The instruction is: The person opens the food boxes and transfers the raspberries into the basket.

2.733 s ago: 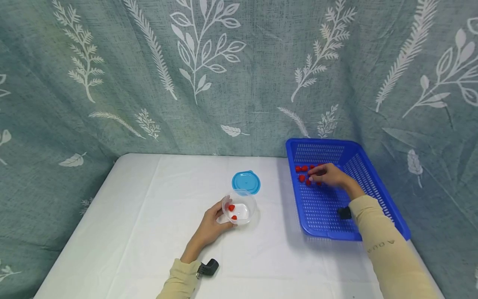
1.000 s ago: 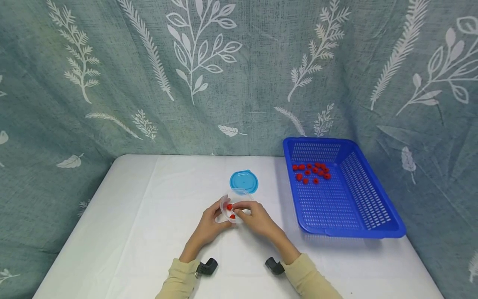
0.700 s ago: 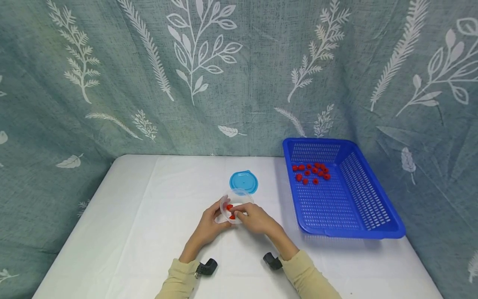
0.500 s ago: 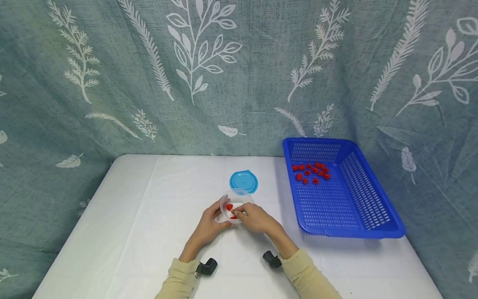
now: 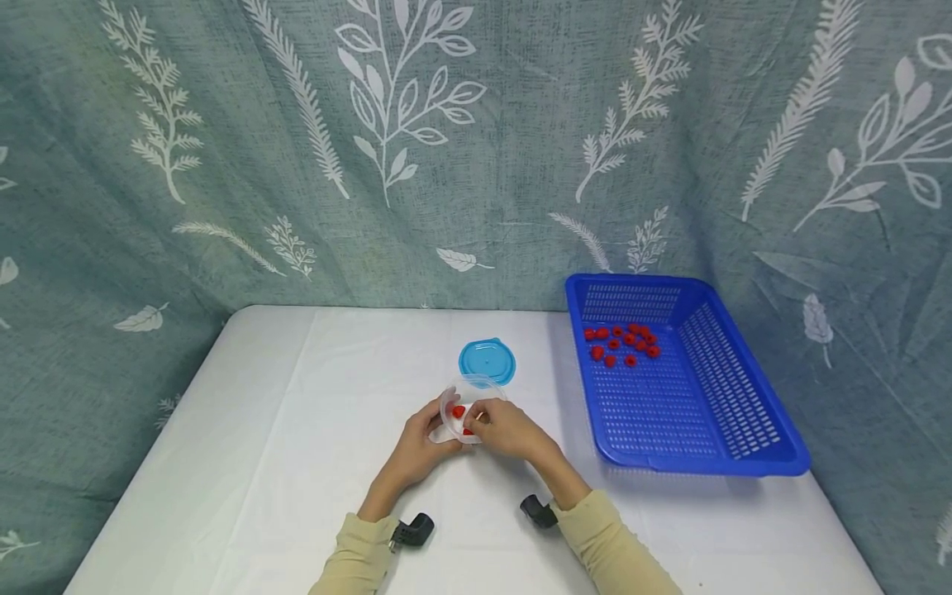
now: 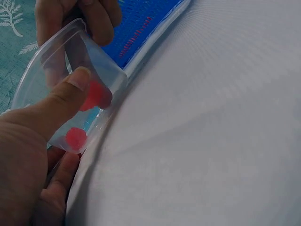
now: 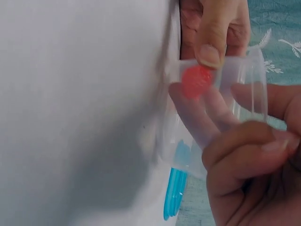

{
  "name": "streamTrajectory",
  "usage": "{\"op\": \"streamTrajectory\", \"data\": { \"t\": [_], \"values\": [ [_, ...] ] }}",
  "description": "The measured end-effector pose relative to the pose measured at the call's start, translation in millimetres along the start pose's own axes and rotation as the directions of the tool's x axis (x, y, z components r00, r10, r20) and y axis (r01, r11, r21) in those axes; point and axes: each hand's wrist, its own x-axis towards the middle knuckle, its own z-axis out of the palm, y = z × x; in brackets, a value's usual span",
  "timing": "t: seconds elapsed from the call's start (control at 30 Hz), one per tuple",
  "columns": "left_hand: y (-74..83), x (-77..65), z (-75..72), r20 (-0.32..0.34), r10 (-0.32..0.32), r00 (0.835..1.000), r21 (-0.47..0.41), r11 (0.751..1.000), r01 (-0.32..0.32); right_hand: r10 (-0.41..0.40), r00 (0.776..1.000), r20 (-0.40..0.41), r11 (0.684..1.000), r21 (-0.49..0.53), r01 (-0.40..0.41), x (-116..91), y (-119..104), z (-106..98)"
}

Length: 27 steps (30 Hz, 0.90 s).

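Note:
My left hand [image 5: 422, 444] grips the clear plastic tub [image 5: 491, 387] from its left side, thumb at the near wall, the tub tilted in the left wrist view. Inside lie red raspberries, one at the left wall [image 5: 458, 411] and another raspberry [image 5: 468, 430] partly hidden by fingers. My right hand [image 5: 508, 427] reaches over the rim into the tub. Its two long fingers [image 7: 193, 117] extend within, tips close by a raspberry [image 7: 196, 81], while the thumb stands apart and the other fingers are curled.
A blue round lid [image 5: 487, 360] lies on the white-covered table [image 5: 312, 397] just behind the tub. To the right stands a blue slotted basket [image 5: 692, 413] with several raspberries [image 5: 630, 340] in its far left corner. A patterned curtain [image 5: 521, 165] hangs behind.
The right hand has come from the basket to the tub and dipped inside. Over the last half second its fingers have lifted slightly. The left hand keeps holding the tub in place.

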Motion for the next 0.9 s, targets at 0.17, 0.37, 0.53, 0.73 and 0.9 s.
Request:
{"op": "streamTrajectory", "data": {
  "t": [0.17,0.37,0.53,0.73,0.9],
  "values": [
    [-0.2,0.3,0.6,0.009,0.013,1.0,-0.015,1.0,-0.012,0.023,1.0,-0.021,0.997,0.07,-0.022,0.6,0.2,0.8],
    [0.4,0.3,-0.3,0.018,0.004,1.0,-0.016,1.0,-0.004,0.02,0.999,0.037,0.993,0.117,-0.024,3.0,1.8,-1.9],
    [1.7,0.1,-0.5,0.012,-0.009,1.0,0.009,1.0,0.009,-0.014,0.998,0.059,0.985,0.175,0.003,1.0,1.6,-4.9],
    [0.7,-0.4,1.1,-0.002,0.0,1.0,0.025,1.0,0.0,-0.028,1.0,0.007,0.983,0.182,0.026,-2.0,5.8,-1.1],
    [1.1,-0.8,2.4,-0.017,0.002,1.0,0.028,1.0,-0.001,-0.045,0.997,-0.061,0.985,0.163,0.054,-6.4,8.8,1.3]
  ]
}}
